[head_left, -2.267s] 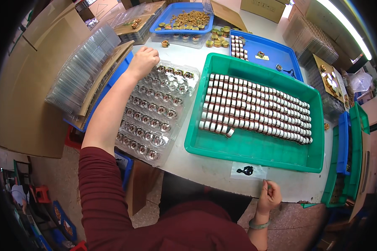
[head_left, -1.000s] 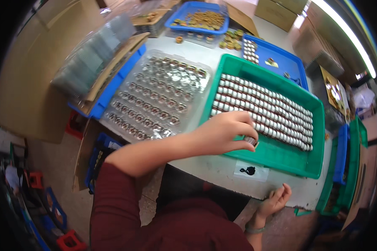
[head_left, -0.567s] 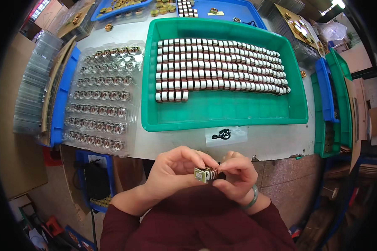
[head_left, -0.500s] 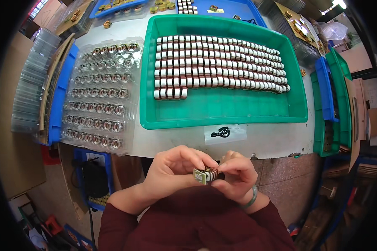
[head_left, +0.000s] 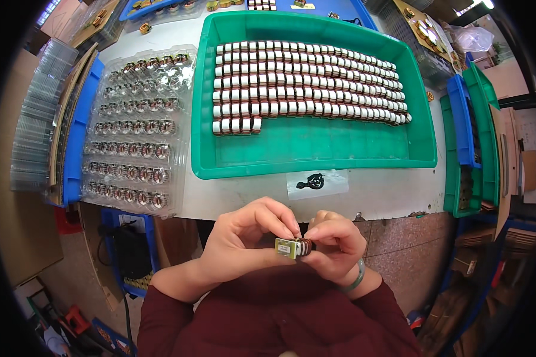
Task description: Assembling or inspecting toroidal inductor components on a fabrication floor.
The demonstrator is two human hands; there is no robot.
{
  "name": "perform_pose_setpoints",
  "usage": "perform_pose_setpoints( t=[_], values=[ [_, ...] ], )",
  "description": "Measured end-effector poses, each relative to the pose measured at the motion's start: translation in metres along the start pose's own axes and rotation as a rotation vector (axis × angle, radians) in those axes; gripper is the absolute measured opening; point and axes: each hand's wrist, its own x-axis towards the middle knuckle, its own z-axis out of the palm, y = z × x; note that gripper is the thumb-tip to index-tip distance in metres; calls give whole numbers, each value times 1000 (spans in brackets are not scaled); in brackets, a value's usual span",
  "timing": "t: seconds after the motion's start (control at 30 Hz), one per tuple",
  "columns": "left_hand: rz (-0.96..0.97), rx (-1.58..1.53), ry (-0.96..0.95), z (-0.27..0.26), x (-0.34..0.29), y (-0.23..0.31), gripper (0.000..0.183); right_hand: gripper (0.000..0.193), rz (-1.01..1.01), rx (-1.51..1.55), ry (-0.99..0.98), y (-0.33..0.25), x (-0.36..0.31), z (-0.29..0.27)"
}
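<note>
Pale bench (head_left: 220, 193), its far side cut off by the upper edge. Just in front of its near edge, above the person's lap, a small wound coil with a flat end plate (head_left: 293, 248) is pinched between both hands: left hand (head_left: 241, 241) at the plate, right hand (head_left: 336, 247) at the windings, fingertips hiding parts of it. Beyond sits a green bin (head_left: 315, 154) of white-topped coils in rows; leftward, glare blurs pieces inside a clear tray (head_left: 183, 125). Blue trays (head_left: 330, 8) run out of view.
</note>
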Motion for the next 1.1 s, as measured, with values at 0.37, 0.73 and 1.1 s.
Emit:
perform_pose_setpoints(
  t=[0.37,0.73,1.1],
  values=[
    [-69,84,24,-1,-1,0,29,29,-24,-11,-7,-4,2,0],
    [-218,130,-37,-2,-1,10,29,28,-37,-94,7,-6,2,-5],
    [-260,131,122,3,1,5,23,28,-193,-293,-161,-1,3,-7]
  ],
)
